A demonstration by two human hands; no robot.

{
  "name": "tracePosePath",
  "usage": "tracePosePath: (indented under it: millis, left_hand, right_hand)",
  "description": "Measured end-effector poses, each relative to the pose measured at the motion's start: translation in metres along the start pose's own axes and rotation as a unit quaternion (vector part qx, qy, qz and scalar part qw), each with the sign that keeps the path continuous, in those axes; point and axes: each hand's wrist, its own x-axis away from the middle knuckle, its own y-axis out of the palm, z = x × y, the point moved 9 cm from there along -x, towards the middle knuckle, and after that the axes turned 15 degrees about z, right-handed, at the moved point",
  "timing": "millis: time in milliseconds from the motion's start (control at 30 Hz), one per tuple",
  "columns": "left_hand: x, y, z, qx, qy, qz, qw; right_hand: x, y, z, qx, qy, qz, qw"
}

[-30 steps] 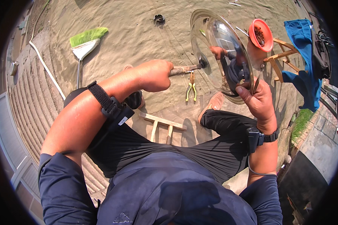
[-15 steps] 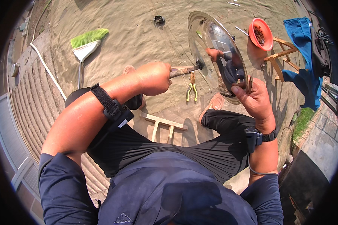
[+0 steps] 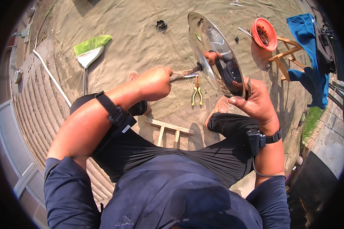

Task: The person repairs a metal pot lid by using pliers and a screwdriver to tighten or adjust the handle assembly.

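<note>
A hammer [image 3: 186, 74] with a worn handle is gripped in my left hand [image 3: 156, 84], fingers wrapped round it. Its dark head is close to the left face of a shiny round metal lid [image 3: 227, 63]; whether they touch I cannot tell. My right hand [image 3: 256, 100] pinches the lid's lower right edge, thumb in front, and holds it tilted nearly upright. A small metal strip stands up by those fingers. Below the hammer head, pliers [image 3: 197, 95] with yellow-green handles lie on the ground, their jaws partly covered by another thin tool.
A red bowl [image 3: 271, 36] with small brown bits stands at the right by a wooden stool [image 3: 281, 63] draped with blue cloth [image 3: 305, 42]. A broom [image 3: 90, 55] lies left, a black round part [image 3: 161, 25] farther off. A wooden frame [image 3: 170, 126] sits between my legs.
The lid has shifted slightly left, and the hammer head a little left with it. My right thumb is lower and farther left at the lid's edge. Both hands keep their holds.
</note>
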Motion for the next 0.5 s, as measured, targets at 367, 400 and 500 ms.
tracePosePath:
  millis: [367,400,500]
  left_hand:
    - [0.018,-0.046,0.007,0.066,0.093,0.167,0.979]
    - [0.020,-0.053,0.003,0.063,0.104,0.181,0.976]
    - [0.044,-0.092,0.002,0.045,0.123,0.282,0.950]
  right_hand:
    - [-0.008,-0.053,0.016,-0.269,0.073,0.144,0.950]
    - [-0.006,-0.060,0.021,-0.339,0.092,0.171,0.921]
    - [0.016,-0.064,0.032,-0.430,0.177,0.195,0.864]
